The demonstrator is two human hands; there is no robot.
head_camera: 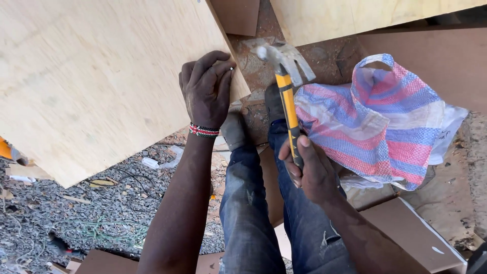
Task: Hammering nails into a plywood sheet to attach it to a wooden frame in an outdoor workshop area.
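Head view: left hand (205, 91) pinching nail (231, 68) at plywood (101, 76) edge, right hand (309, 170) gripping hammer (286, 86) beside.

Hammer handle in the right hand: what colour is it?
Yellow with black, on the hammer in the right hand; head view.

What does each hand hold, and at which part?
The right hand holds the hammer low on its handle. The left hand pinches a small nail at the plywood sheet edge.
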